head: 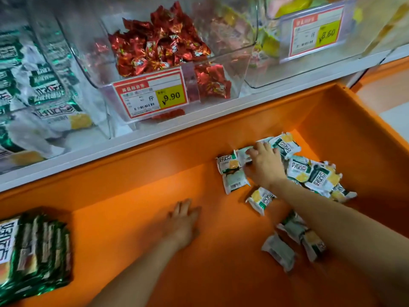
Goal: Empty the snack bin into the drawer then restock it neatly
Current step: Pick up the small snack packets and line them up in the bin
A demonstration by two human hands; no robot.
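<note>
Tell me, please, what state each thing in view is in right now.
drawer, pulled open, packets inside.
loose packets, heaped untidily at the drawer's right.
stacked packets, lined up neatly at the drawer's left.
left hand, open, flat on the drawer floor.
right hand, on the loose packets; grip unclear.
red-candy bin, partly filled, on the shelf.
left clear bin, on the shelf, green-and-white packets inside.

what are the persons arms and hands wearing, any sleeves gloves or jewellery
No sleeves in view: the left forearm and right forearm are bare to the frame edge. The left hand and right hand wear no gloves. No watch, bracelet or ring shows, though the left hand is slightly blurred.
</note>
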